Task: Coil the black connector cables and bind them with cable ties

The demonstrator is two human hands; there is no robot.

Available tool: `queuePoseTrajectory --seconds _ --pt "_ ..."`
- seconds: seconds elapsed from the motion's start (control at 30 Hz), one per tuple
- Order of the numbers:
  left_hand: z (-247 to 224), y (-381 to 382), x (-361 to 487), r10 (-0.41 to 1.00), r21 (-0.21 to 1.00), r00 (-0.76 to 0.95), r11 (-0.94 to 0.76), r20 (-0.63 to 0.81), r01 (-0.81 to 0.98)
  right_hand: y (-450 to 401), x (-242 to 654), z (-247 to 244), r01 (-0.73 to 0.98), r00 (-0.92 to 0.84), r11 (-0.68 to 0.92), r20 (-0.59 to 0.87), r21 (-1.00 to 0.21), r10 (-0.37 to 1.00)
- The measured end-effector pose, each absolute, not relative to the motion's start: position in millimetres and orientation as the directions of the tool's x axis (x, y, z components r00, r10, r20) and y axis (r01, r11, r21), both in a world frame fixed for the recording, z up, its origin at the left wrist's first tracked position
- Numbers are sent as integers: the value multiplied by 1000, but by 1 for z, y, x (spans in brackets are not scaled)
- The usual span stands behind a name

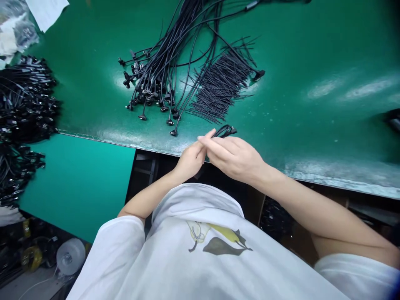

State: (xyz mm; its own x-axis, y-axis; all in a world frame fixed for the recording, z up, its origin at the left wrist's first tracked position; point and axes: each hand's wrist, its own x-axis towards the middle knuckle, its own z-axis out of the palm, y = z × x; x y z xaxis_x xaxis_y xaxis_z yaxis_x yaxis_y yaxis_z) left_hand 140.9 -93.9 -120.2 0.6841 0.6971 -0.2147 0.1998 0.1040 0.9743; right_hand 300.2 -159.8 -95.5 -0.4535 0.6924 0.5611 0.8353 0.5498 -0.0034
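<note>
My left hand (191, 160) and my right hand (234, 157) meet just over the front edge of the green table. Between them is a coiled black cable (225, 131), its loop and connector end poking out beyond my right fingers. Both hands are closed around it, and the fingers hide most of the cable. Right beyond them lies a pile of thin black ties (215, 89). To the left of that pile spreads a bundle of loose black cables (175, 46) with connectors at their near ends.
Heaps of bundled black cables (28, 100) cover the left side. A paper sheet (46, 12) and plastic bags (21, 31) lie at the back left. A white spool (70, 256) stands low on the left. The green table's (312, 125) front edge runs close before me.
</note>
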Motion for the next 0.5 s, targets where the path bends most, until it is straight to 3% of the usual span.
queuePoseTrajectory --seconds 0.07,0.13,0.33,0.5 --pt "-119 -93 138 654 965 715 100 -248 243 -152 303 -94 773 -588 614 546 162 597" --pt "-117 -92 135 610 951 730 197 -309 238 -150 303 -92 744 -649 619 493 252 579" --pt "-121 -90 136 569 857 682 485 -461 174 -153 299 -85 719 -695 607 341 339 633" --pt "-125 -89 136 575 873 673 421 -466 245 -153 294 -76 663 -731 591 227 460 644"
